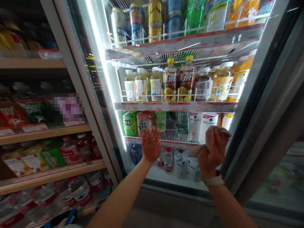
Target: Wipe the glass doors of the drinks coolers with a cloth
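My left hand (pixel 151 145) is raised in front of the lower part of a lit drinks cooler (pixel 175 145), palm forward and fingers spread, with nothing in it. Just behind its fingertips are a red-labelled can (pixel 144 122) and a green-labelled bottle (pixel 161 121). My right hand (pixel 211 156) is closed around a crumpled brownish cloth (pixel 223 132), held up at the cooler's right side. White cartons (pixel 209 122) show behind that hand, partly hidden by it. Faint reflections lie across the cooler front; whether either hand touches glass, I cannot tell.
Upper cooler shelves hold tea bottles (pixel 187 79) and tall cans (pixel 155 20). Small bottles (pixel 168 160) stand at the cooler's bottom. To the left, wooden shelves (pixel 47 131) carry more drinks, with water bottles (pixel 79 190) below. A dark door frame (pixel 263 120) runs along the right.
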A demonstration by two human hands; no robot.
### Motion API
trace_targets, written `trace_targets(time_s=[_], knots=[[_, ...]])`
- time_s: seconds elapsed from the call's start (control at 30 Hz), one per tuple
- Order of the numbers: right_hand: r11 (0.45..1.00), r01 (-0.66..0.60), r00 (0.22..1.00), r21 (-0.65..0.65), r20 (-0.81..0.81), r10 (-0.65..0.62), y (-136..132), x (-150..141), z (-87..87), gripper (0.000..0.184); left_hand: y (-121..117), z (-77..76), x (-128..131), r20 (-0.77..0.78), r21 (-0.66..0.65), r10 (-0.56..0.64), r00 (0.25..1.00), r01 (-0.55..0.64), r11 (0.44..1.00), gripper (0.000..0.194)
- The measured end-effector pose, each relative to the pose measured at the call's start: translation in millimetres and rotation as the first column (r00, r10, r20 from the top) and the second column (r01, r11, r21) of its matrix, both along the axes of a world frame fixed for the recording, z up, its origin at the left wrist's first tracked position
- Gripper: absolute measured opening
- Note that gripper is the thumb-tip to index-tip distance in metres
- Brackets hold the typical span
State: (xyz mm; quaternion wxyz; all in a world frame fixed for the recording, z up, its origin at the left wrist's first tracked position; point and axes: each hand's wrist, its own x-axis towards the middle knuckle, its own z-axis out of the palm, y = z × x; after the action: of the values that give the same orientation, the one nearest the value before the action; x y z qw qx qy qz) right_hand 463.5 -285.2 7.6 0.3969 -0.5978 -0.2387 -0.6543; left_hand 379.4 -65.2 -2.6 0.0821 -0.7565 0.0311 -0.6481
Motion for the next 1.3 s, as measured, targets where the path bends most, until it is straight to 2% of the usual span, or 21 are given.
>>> trace_targets(time_s=[0.1,0.23,0.3,0.43,0.57,0.67,0.73,0.8,0.87,0.93,1.0,1.03,1.07,1.13,1.23,1.3], knots=[[0.984,-0.065,0.998,-0.164,-0.022,0.062,33.5,-21.5,-14.4,0.057,0.0,-1.0,-0.8,-0.011,-0.01,0.013,1.0,-0.013,1.0,0.06],[0.893,-0.142,0.985,-0.427,0.023,0.168,71.4,-45.1,-40.0,0.054,1.1,-3.1,-0.3,-0.024,-0.01,0.015,1.0,-0.015,1.0,0.057],[0.867,-0.167,0.978,-0.47,0.035,0.208,82.9,-51.0,-50.0,0.052,1.7,-4.1,1.0,-0.018,-0.009,0.028,0.999,-0.028,1.0,0.056],[0.866,-0.164,0.978,-0.472,0.034,0.204,87.0,-52.8,-58.9,0.05,3.4,-3.5,-3.3,-0.019,0.003,-0.003,1.0,0.003,1.0,0.056],[0.796,-0.139,0.983,-0.59,0.016,0.184,77.4,-48.8,-49.7,0.052,15.8,6.0,-28.3,-0.176,0.052,-0.071,0.982,0.081,0.995,0.06],[0.737,-0.099,0.979,-0.669,0.067,0.193,80.4,-46.6,-22.0,0.054,43.2,23.1,-51.5,-0.217,0.041,-0.053,0.975,0.063,0.997,0.063],[0.694,-0.075,0.969,-0.716,0.112,0.221,91.5,-47.1,9.2,0.053,69.1,39.6,-62.8,-0.17,-0.032,-0.01,0.985,0.005,0.999,0.064],[0.659,-0.061,0.958,-0.749,0.142,0.249,108.2,-49.9,47.6,0.054,97.2,57.1,-69.2,-0.102,-0.115,0.024,0.994,-0.036,0.993,0.064],[0.652,-0.051,0.954,-0.756,0.157,0.256,127.7,-54.9,87.3,0.056,123.5,71.0,-71.8,-0.027,-0.189,0.054,0.998,-0.058,0.98,0.062],[0.671,-0.049,0.96,-0.74,0.15,0.235,147.1,-61.4,120.5,0.058,144.5,77.8,-71.9,0.018,-0.22,0.077,0.997,-0.071,0.973,0.061],[0.69,-0.049,0.968,-0.722,0.137,0.212,164.4,-68.5,140.4,0.059,158.7,76.9,-70.8,0.034,-0.195,0.087,0.996,-0.079,0.978,0.061],[0.687,-0.05,0.968,-0.724,0.134,0.212,171.8,-71.9,144.1,0.059,163.3,74.5,-70.0,0.039,-0.177,0.089,0.995,-0.081,0.981,0.06],[0.669,-0.05,0.966,-0.741,0.134,0.221,178.1,-74.9,143.3,0.058,166.5,71.5,-69.3,0.043,-0.163,0.091,0.995,-0.083,0.983,0.06],[0.589,-0.049,0.953,-0.807,0.139,0.27,187.9,-79.0,129.1,0.057,169.8,65.7,-68.1,0.05,-0.158,0.094,0.994,-0.085,0.984,0.059],[0.443,-0.042,0.923,-0.896,0.134,0.36,195.9,-79.9,85.8,0.054,170.8,61.7,-68.0,0.058,-0.153,0.098,0.993,-0.088,0.984,0.058],[0.38,-0.046,0.902,-0.924,0.125,0.413,197.7,-78.5,52.3,0.051,170.8,61.9,-69.0,0.06,-0.144,0.104,0.993,-0.094,0.985,0.059]])
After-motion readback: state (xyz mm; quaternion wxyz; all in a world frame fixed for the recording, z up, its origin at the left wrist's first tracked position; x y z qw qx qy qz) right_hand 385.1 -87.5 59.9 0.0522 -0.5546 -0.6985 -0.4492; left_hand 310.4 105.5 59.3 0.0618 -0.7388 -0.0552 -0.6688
